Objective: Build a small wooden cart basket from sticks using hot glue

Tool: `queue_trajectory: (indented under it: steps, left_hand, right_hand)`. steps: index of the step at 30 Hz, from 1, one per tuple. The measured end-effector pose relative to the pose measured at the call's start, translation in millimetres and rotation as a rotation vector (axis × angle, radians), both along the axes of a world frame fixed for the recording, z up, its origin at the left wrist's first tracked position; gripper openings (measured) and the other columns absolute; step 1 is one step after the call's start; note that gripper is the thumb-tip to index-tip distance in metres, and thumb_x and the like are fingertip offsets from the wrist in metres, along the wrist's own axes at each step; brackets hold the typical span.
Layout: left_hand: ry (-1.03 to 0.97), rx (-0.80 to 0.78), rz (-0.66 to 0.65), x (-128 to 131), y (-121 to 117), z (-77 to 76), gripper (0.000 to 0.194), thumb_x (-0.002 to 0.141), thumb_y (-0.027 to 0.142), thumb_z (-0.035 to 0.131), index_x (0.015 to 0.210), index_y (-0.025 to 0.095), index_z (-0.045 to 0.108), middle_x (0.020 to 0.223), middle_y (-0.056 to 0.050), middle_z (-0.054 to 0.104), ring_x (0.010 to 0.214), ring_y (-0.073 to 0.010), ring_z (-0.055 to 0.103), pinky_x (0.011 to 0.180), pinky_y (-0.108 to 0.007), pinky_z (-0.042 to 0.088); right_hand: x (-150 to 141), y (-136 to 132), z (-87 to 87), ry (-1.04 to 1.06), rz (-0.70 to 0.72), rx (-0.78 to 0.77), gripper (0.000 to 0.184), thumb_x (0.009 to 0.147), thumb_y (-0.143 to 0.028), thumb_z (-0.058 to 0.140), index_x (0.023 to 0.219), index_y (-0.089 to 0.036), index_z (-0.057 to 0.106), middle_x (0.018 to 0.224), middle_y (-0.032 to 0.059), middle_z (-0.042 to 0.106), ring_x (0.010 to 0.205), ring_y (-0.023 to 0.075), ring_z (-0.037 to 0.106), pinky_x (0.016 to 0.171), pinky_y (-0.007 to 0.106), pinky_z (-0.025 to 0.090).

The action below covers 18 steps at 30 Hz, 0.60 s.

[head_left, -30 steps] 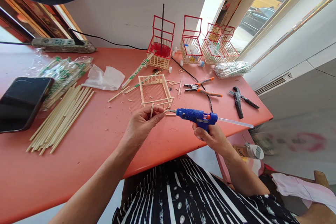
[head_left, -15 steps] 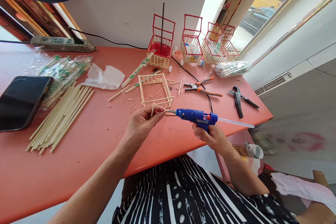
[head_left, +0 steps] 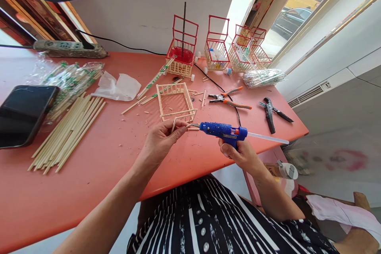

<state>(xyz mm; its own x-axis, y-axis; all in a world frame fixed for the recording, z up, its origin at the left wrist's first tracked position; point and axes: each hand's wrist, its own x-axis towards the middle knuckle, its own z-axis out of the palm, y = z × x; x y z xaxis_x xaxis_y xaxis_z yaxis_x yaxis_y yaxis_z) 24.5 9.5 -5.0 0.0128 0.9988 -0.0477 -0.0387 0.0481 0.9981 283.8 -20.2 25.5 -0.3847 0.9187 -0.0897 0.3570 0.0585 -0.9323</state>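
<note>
- Barely anything has moved since half a second ago: my view has slid slightly, and the stick [head_left: 174, 124] in the left hand [head_left: 162, 137] leans a touch more.
- I see the glue gun [head_left: 220, 130] above the near edge of the table [head_left: 119, 190], its long axis running across my view; the nozzle [head_left: 195, 125] points left at the left fingertips, and the glue stick [head_left: 268, 138] slopes slightly down to the right.
- Right hand [head_left: 238, 152] is wrapped around the gun's handle; left thumb and fingers pinch the stick, which stands tilted just in front of the basket [head_left: 188, 98].
- Unchanged: the nozzle's place at the fingertips, and the pliers [head_left: 220, 98] beyond the gun.
- Right fingers are mostly hidden, so I cannot tell if the trigger is pressed; the stick's lower part is covered, the nozzle's contact is too small to make out, and the phone [head_left: 26, 115] is cut off at left.
</note>
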Motion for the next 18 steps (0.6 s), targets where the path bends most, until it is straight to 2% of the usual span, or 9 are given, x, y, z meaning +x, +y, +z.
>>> queue_trajectory:
  steps: [10, 18]
  left_hand:
    - [-0.068, -0.040, -0.014, 0.6, -1.8, 5.7, 0.036, 0.074, 0.052, 0.085, 0.085, 0.018, 0.081, 0.072, -0.003, 0.067, 0.058, -0.0096, 0.039, 0.054, -0.024, 0.032]
    - [-0.072, -0.032, -0.051, 1.0, -1.8, 7.3, 0.035, 0.076, 0.051, 0.083, 0.085, 0.018, 0.080, 0.078, -0.004, 0.072, 0.057, -0.0087, 0.039, 0.054, -0.023, 0.032]
  right_hand:
    - [-0.5, -0.8, 7.8, -0.063, -0.026, -0.003, 0.061, 0.094, -0.079, 0.056, 0.078, -0.021, 0.051, 0.066, -0.0028, 0.041, 0.060, 0.0115, 0.035, 0.052, 0.027, 0.028]
    - [-1.4, 0.1, 9.8, -0.075, -0.048, 0.002, 0.060, 0.095, -0.077, 0.055, 0.077, -0.021, 0.049, 0.067, -0.0025, 0.041, 0.061, 0.0113, 0.034, 0.053, 0.026, 0.029]
